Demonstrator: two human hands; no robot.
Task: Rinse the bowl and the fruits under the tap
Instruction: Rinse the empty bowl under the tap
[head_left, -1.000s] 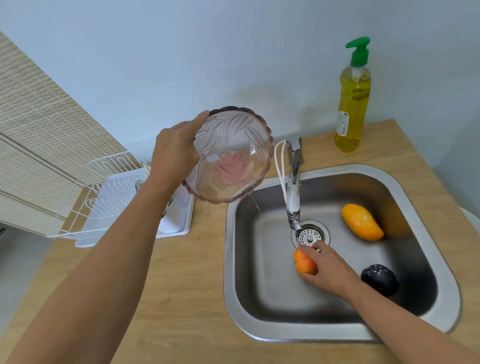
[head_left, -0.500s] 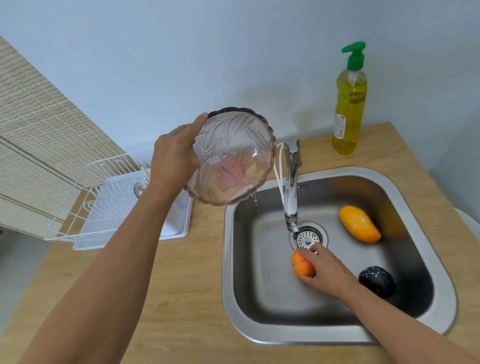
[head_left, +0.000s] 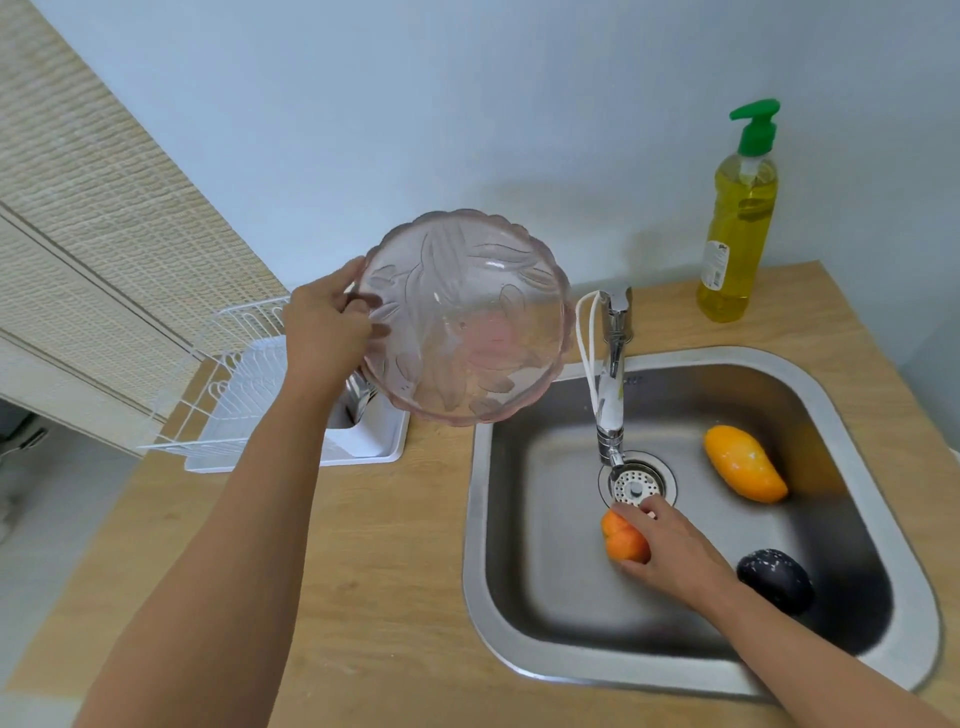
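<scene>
My left hand (head_left: 327, 332) grips the rim of a pinkish patterned glass bowl (head_left: 462, 322), held tilted in the air over the counter, left of the tap (head_left: 613, 374). Down in the steel sink (head_left: 519, 649), my right hand (head_left: 670, 551) closes on a small orange fruit (head_left: 621, 538) just in front of the drain strainer (head_left: 636, 486). A yellow-orange mango (head_left: 743, 462) lies at the back right of the basin. A dark speckled avocado (head_left: 774, 579) rests to the right of my right wrist. No water stream is visible at the tap.
A white dish rack (head_left: 244, 395) on a white tray stands left of the sink, partly behind the bowl. A yellow soap bottle (head_left: 737, 228) with a green pump stands at the back of the wooden counter (head_left: 395, 571). The wall lies close behind.
The bowl has shifted a little to the left, away from the tap, and drips no more. My right hand stays on the orange fruit by the drain.
</scene>
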